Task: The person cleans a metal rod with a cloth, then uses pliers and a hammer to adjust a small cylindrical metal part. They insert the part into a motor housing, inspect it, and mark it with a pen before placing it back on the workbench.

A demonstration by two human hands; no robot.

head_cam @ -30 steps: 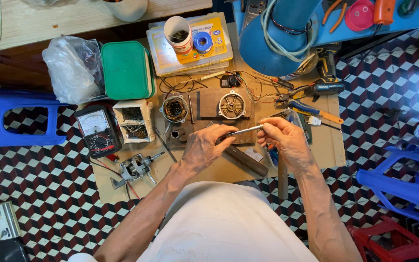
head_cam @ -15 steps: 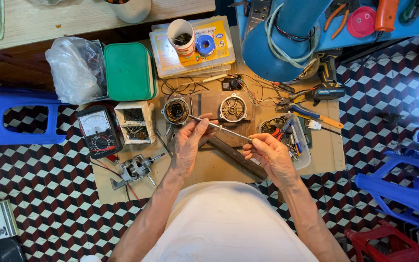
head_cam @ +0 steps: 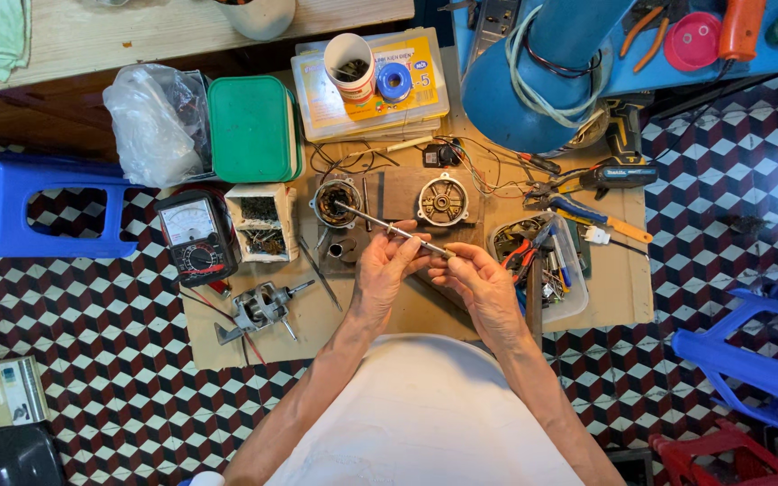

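Both of my hands hold a thin metal rod [head_cam: 378, 222] over the cardboard work mat [head_cam: 317, 315]. My left hand [head_cam: 387, 270] grips its middle and my right hand [head_cam: 477, 281] pinches its near end. The rod's far tip points up-left toward a round motor housing [head_cam: 335, 200]. A second round motor end cap [head_cam: 443, 200] lies just beyond my hands on a dark plate.
An analog multimeter [head_cam: 194, 236], a small box of parts [head_cam: 261, 220] and a motor rotor with shaft [head_cam: 261, 308] lie to the left. A clear tray of tools [head_cam: 547, 265] and pliers [head_cam: 578, 211] sit right. Blue plastic stools [head_cam: 20, 202] flank the mat.
My hands have drawn closer together and toward me, and the rod now tilts with its far tip over the left motor housing. The view has shifted slightly.
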